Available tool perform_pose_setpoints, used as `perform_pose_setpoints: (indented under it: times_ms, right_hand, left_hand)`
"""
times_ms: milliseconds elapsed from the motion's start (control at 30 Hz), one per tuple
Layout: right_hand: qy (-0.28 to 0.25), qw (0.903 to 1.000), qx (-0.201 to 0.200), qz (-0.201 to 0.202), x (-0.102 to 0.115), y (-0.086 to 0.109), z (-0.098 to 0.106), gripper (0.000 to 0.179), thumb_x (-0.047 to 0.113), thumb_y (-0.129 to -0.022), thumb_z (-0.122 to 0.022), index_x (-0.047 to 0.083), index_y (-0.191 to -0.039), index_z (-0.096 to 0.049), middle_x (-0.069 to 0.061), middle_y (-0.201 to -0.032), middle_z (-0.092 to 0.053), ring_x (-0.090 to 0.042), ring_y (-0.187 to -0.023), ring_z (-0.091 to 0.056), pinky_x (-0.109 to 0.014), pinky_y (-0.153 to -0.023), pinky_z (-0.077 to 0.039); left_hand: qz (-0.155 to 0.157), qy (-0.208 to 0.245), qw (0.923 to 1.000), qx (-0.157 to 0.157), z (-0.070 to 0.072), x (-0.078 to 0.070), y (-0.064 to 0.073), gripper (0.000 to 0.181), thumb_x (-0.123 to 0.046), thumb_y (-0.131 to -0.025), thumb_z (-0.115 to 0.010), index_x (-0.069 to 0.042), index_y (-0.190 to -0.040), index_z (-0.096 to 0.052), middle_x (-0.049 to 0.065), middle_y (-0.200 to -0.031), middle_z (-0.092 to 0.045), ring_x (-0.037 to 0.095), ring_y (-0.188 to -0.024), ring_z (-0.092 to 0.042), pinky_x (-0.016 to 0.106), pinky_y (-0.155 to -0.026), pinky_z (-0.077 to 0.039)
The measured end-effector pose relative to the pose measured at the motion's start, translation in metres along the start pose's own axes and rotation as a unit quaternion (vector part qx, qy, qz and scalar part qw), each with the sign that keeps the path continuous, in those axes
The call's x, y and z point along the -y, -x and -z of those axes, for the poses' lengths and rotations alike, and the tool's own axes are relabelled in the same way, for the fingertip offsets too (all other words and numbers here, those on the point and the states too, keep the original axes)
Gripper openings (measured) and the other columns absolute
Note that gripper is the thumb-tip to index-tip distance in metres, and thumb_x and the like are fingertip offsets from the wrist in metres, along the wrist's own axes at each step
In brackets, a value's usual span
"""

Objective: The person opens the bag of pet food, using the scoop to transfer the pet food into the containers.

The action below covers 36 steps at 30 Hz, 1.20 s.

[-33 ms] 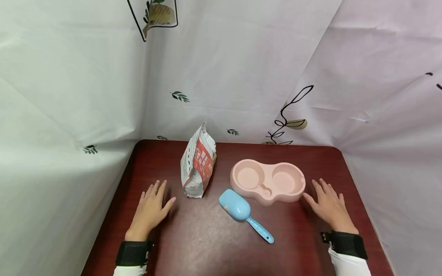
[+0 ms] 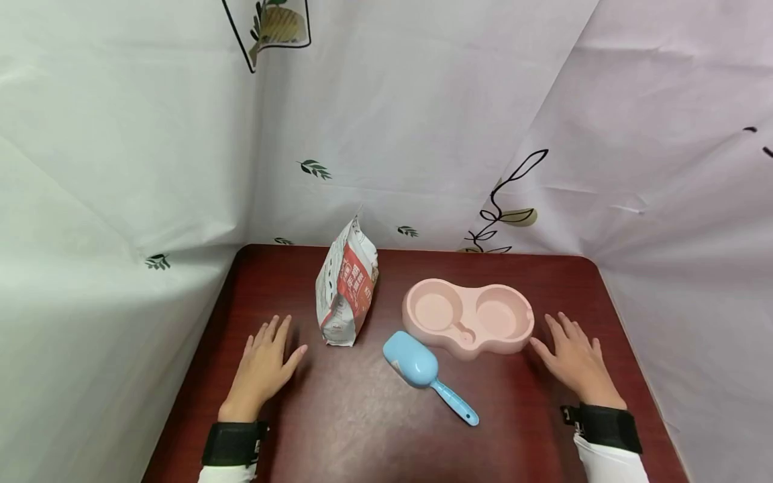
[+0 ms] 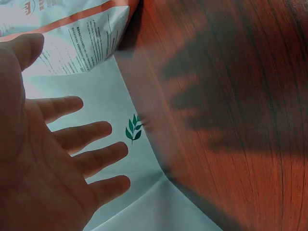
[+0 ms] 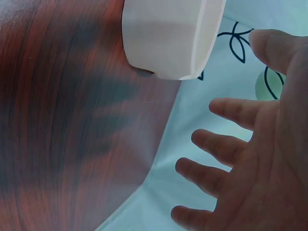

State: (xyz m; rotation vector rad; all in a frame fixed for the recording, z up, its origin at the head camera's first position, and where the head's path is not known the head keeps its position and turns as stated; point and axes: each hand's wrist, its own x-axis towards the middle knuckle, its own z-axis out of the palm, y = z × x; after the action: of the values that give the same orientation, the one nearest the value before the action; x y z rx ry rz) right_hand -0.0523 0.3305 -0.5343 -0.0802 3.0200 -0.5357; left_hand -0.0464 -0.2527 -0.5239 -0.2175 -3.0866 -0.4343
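Note:
My left hand [image 2: 258, 367] is held over the left side of the table, fingers spread and holding nothing. To its right stands a white and red printed bag [image 2: 353, 285], upright with a narrow top; its lower part shows in the left wrist view. My right hand [image 2: 578, 359], also spread and holding nothing, is beside the right end of a pink double bowl [image 2: 471, 329]. The bowl's pale side wall [image 4: 168, 38] appears in the right wrist view. Between the hands lies a light blue scoop [image 2: 417, 362], its handle pointing toward the near right, its head near the bowl's front left.
The dark red wooden table [image 2: 338, 436] has rounded far corners. White cloth [image 2: 417, 121] with leaf prints hangs behind it and along both sides. Each wrist wears a black band, such as the left band [image 2: 232, 443].

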Motion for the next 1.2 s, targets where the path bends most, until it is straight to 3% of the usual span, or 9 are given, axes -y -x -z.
perform_pose_setpoints:
  times_ms: [233, 500, 700, 867, 1000, 1200]
  right_hand:
    - [0.008, 0.9987, -0.04, 0.03, 0.016, -0.01, -0.002, 0.072, 0.048, -0.096, -0.052, -0.004, -0.144, -0.039, -0.034, -0.146, -0.035, -0.055, -0.13, -0.031, -0.082, -0.094, -0.018]
    - [-0.002, 0.9822, -0.119, 0.145, 0.066, -0.045, -0.004, 0.062, 0.034, -0.091, -0.063, -0.006, -0.136, -0.051, -0.031, -0.139, -0.048, -0.047, -0.124, -0.045, -0.068, -0.096, -0.038]
    - [-0.016, 0.9818, -0.08, 0.172, 0.108, -0.071, 0.002, 0.065, 0.041, -0.095, -0.056, 0.0, -0.144, -0.043, -0.027, -0.147, -0.041, -0.044, -0.131, -0.04, -0.063, -0.104, -0.034]
    - [-0.027, 0.9755, -0.072, 0.206, 0.135, -0.09, 0.007, 0.066, 0.041, -0.095, -0.057, 0.001, -0.146, -0.042, -0.024, -0.149, -0.04, -0.043, -0.132, -0.04, -0.06, -0.105, -0.036]
    - [-0.029, 0.9681, -0.081, 0.235, 0.153, -0.104, 0.011, 0.065, 0.039, -0.094, -0.058, 0.002, -0.145, -0.043, -0.023, -0.148, -0.042, -0.041, -0.131, -0.042, -0.058, -0.105, -0.038]
    - [-0.044, 0.9647, -0.062, 0.252, 0.181, -0.121, 0.014, 0.063, 0.041, -0.096, -0.054, 0.007, -0.147, -0.041, -0.018, -0.149, -0.042, -0.036, -0.133, -0.041, -0.056, -0.106, -0.039]
  left_hand:
    - [-0.01, -0.001, 0.9999, -0.01, 0.0, 0.0, -0.006, 0.074, -0.053, -0.095, -0.051, -0.002, -0.147, -0.04, 0.031, -0.147, -0.04, 0.051, -0.131, -0.037, 0.072, -0.103, -0.028]
    - [-0.043, 0.0, 0.9984, -0.036, 0.021, -0.01, -0.027, 0.066, -0.042, -0.095, -0.056, 0.0, -0.144, -0.043, 0.031, -0.146, -0.042, 0.05, -0.131, -0.038, 0.071, -0.104, -0.029]
    - [-0.072, -0.003, 0.9952, -0.065, 0.037, -0.022, -0.05, 0.065, -0.04, -0.094, -0.058, 0.0, -0.143, -0.044, 0.029, -0.145, -0.044, 0.048, -0.132, -0.039, 0.069, -0.104, -0.03]
    - [-0.085, 0.01, 0.9939, -0.068, 0.046, -0.035, -0.07, 0.063, -0.038, -0.095, -0.057, 0.0, -0.143, -0.044, 0.028, -0.145, -0.045, 0.046, -0.132, -0.039, 0.067, -0.106, -0.031]
    - [-0.096, 0.034, 0.9918, -0.076, 0.054, -0.043, -0.086, 0.06, -0.034, -0.095, -0.058, 0.001, -0.142, -0.046, 0.028, -0.143, -0.047, 0.044, -0.132, -0.04, 0.063, -0.108, -0.032]
    - [-0.102, 0.09, 0.9877, -0.076, 0.064, -0.051, -0.107, 0.056, -0.031, -0.098, -0.056, 0.001, -0.142, -0.046, 0.026, -0.143, -0.047, 0.041, -0.134, -0.04, 0.058, -0.109, -0.033]
